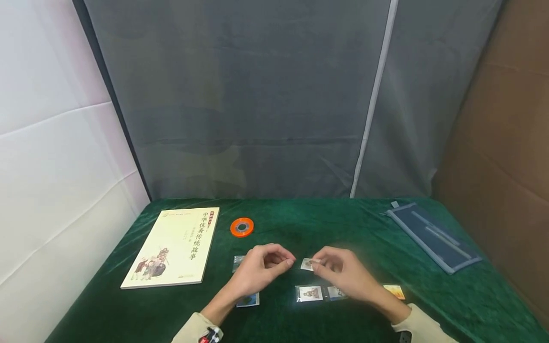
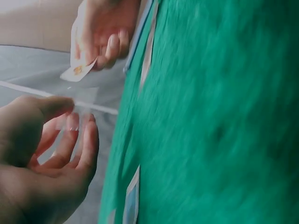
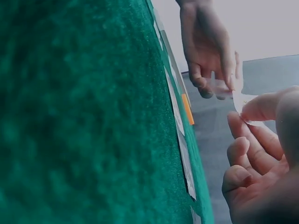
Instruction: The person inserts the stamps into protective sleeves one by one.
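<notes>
On my table (image 1: 279, 326), the book (image 1: 177, 245) lies left, the disc (image 1: 235, 228) right of its far half, the pouch (image 1: 433, 236) far right. Nearer, between book and pouch, my left hand (image 1: 259, 267) holds a film (image 2: 88, 95); right of it, my right hand (image 1: 343, 267) holds a card (image 1: 307, 265), beyond two row cards (image 1: 310, 294).

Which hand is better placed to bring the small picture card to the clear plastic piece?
Right, likely: the right hand pinches the picture card with an edge sticking out toward the left hand, which is occupied holding the clear plastic piece.
</notes>
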